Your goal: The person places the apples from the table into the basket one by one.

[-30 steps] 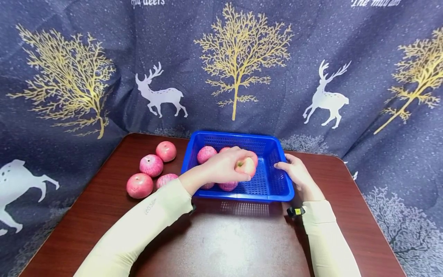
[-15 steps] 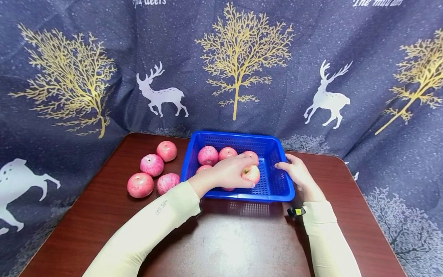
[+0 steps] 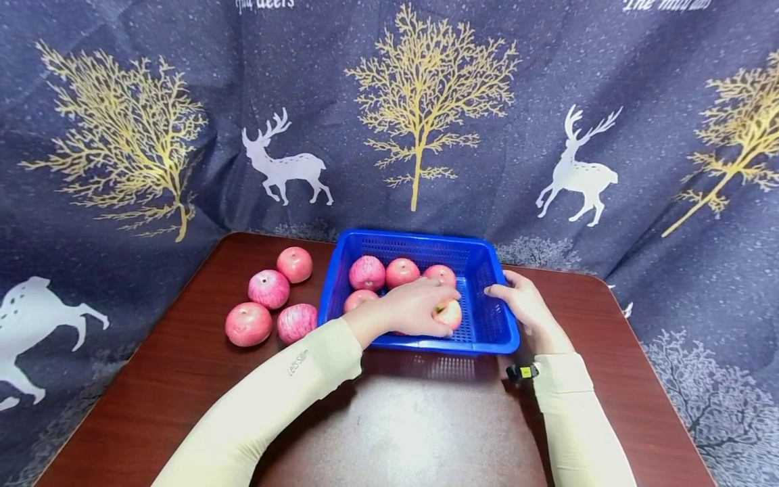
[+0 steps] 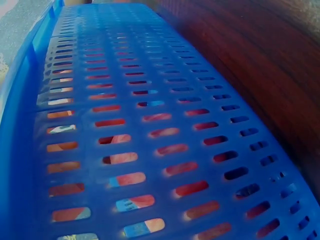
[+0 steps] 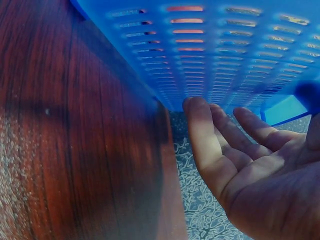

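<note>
Red-yellow apple (image 3: 450, 318), pinched in left hand (image 3: 418, 308), likely firm, slick, easily bruised, best cupped round its sides; right hand (image 3: 527, 306) pinches basket (image 3: 420, 345) at the rim.

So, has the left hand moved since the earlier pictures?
Yes: against the blue basket in the head view, the left hand shifted right and toward the near rim.

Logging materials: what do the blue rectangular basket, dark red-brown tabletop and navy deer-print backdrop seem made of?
Blue rectangular basket: likely moulded plastic, smooth, slight sheen; even rows of slots pierce thin walls.
Dark red-brown tabletop: wood or laminate, unclear which; glossy, with grain and bright glare.
Navy deer-print backdrop: probably fabric, matte; soft folds show.
</note>
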Demonstrator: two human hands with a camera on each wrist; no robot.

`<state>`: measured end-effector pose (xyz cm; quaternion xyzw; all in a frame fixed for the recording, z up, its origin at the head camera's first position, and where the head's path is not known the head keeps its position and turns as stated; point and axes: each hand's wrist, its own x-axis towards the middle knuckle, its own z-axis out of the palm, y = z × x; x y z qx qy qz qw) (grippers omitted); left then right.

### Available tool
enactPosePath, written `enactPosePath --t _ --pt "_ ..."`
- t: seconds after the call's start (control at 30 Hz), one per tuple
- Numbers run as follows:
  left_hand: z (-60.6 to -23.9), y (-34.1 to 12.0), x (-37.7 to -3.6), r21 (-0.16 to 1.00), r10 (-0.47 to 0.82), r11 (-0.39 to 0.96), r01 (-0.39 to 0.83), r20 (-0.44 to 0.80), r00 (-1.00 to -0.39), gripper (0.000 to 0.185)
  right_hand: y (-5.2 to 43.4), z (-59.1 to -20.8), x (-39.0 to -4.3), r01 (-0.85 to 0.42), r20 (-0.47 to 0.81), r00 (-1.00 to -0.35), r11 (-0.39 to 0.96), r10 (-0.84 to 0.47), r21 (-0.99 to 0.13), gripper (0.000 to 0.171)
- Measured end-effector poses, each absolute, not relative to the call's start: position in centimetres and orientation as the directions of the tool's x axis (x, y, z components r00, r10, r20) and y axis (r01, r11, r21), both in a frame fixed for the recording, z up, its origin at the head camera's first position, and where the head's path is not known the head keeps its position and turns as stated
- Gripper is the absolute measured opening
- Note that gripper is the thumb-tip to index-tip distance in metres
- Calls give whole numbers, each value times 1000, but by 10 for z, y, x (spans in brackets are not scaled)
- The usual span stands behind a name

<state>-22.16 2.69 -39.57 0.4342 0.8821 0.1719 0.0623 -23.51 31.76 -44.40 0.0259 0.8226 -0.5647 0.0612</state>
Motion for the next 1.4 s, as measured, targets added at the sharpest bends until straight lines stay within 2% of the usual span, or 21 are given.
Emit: enactPosePath --t 0.3,0.47,0.57,0.7,0.93,1.2,1.4 --pt "-403 32 -219 319 818 539 780 24 -575 51 318 -443 -235 137 -154 -988 357 -20 -924 60" --pt "-405 32 -221 334 819 537 775 12 -573 53 318 -442 -235 136 -154 -988 362 -21 -922 60" --pt "-406 33 -222 336 820 541 771 -5 -573 47 318 -442 -235 140 -157 -987 363 -20 -921 60" --pt "-408 34 -222 314 801 574 756 -25 -598 45 318 -442 -235 133 -152 -988 359 -25 -924 60" --pt "-413 36 -223 294 803 577 762 -32 -595 25 318 -443 -235 126 -145 -989 341 -31 -931 59" --pt "-410 34 -220 245 763 638 730 -70 -643 67 318 -443 -235 132 -150 -988 346 -26 -929 60" --pt "-408 34 -217 214 747 660 721 -80 -660 71 318 -443 -235 123 -142 -989 345 -30 -931 60"
